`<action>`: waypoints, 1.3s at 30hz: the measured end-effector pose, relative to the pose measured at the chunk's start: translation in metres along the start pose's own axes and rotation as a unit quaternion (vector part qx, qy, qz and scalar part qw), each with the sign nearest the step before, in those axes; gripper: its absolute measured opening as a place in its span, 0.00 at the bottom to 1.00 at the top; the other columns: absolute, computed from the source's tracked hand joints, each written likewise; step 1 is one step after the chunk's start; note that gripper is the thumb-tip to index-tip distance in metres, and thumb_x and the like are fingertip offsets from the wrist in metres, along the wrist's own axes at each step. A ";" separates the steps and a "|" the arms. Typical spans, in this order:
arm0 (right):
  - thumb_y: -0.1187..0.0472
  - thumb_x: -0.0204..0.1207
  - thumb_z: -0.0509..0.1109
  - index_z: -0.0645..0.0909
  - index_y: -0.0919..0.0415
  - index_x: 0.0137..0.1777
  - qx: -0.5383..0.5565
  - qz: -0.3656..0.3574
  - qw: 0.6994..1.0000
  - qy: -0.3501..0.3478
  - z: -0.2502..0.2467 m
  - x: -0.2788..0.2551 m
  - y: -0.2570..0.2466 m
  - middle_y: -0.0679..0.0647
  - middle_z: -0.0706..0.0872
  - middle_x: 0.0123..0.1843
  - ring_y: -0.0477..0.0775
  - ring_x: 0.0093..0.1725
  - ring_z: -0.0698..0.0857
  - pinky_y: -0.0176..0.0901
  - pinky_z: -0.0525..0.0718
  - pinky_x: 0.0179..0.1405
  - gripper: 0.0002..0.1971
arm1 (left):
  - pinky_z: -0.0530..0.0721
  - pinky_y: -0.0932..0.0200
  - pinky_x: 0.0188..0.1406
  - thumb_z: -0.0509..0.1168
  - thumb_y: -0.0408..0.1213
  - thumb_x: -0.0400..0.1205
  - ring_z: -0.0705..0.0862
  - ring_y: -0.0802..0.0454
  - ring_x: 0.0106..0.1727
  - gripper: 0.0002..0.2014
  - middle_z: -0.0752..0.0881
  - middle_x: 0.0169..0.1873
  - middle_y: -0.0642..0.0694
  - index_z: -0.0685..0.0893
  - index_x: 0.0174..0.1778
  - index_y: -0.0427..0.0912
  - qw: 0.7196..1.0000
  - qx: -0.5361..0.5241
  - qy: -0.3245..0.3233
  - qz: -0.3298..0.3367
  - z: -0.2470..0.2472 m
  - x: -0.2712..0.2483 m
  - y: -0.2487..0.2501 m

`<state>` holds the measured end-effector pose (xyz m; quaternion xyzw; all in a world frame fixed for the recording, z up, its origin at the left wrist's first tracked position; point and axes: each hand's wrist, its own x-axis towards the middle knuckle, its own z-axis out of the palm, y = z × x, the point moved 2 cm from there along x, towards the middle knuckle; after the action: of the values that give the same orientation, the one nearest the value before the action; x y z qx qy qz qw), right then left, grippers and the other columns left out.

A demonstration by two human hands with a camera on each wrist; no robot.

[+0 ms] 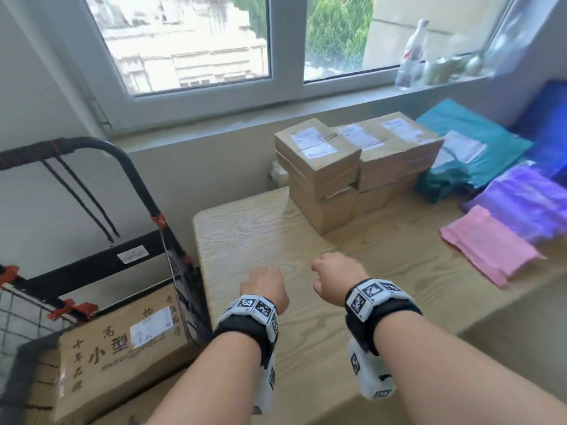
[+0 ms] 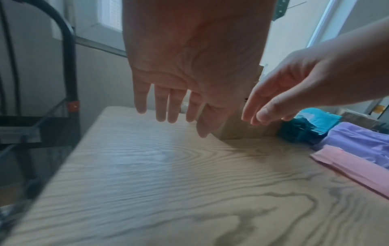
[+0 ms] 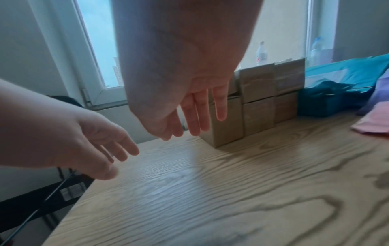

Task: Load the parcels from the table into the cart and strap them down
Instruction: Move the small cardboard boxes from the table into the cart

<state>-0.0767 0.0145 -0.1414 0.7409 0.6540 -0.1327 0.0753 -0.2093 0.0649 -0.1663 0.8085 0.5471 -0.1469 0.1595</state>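
Both forearms reach out over the wood-grain surface [image 1: 383, 250], each wrist strapped with a tagged band. On the left, the left hand [image 1: 266, 288] hangs above the bare boards with fingers spread and loose, holding nothing; beside it the right hand [image 1: 336, 276] is likewise slack-fingered and empty, a little closer to the stack of cardboard parcels [image 1: 346, 161]. Neither touches anything yet.

Beyond the hands, that brown stack stands against the wall under the window, several boxes high and apparently untouched. Just right of it lie soft mailers: a teal bag [image 1: 472, 148], a purple bag [image 1: 527, 197] and a pink bag [image 1: 491, 243].

Left of the surface stands the cart [image 1: 101, 262], with one large printed carton [image 1: 122, 348] already inside. Its black straps [image 1: 82, 194] dangle loose from the handle.

Loading looks barely begun: nearly every parcel remains, and strapping has not started.
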 end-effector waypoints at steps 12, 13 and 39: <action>0.53 0.82 0.58 0.76 0.58 0.69 0.020 0.084 0.996 0.031 -0.018 -0.074 0.159 0.59 0.78 0.65 0.61 0.67 0.76 0.53 0.78 0.62 0.18 | 0.76 0.46 0.65 0.56 0.33 0.81 0.72 0.43 0.71 0.22 0.74 0.69 0.43 0.70 0.73 0.45 0.996 0.025 0.045 0.075 -0.019 -0.019 0.176; 0.53 0.82 0.58 0.76 0.58 0.69 0.028 0.089 0.995 0.034 -0.018 -0.076 0.166 0.59 0.78 0.65 0.61 0.67 0.76 0.54 0.78 0.63 0.18 | 0.76 0.46 0.65 0.56 0.33 0.81 0.72 0.43 0.71 0.22 0.74 0.68 0.43 0.70 0.72 0.45 0.996 0.025 0.049 0.076 -0.021 -0.019 0.184; 0.51 0.82 0.59 0.77 0.52 0.69 0.062 0.055 0.989 0.126 -0.141 0.066 0.214 0.53 0.81 0.65 0.55 0.63 0.80 0.50 0.82 0.59 0.18 | 0.78 0.51 0.58 0.56 0.34 0.79 0.82 0.45 0.58 0.17 0.86 0.56 0.47 0.81 0.62 0.46 0.941 -0.048 0.333 0.035 -0.170 0.104 0.201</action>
<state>0.1559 0.0887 -0.0392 0.7897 0.6072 -0.0746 -0.0466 0.0258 0.1531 -0.0355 0.8212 0.5468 0.1627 0.0124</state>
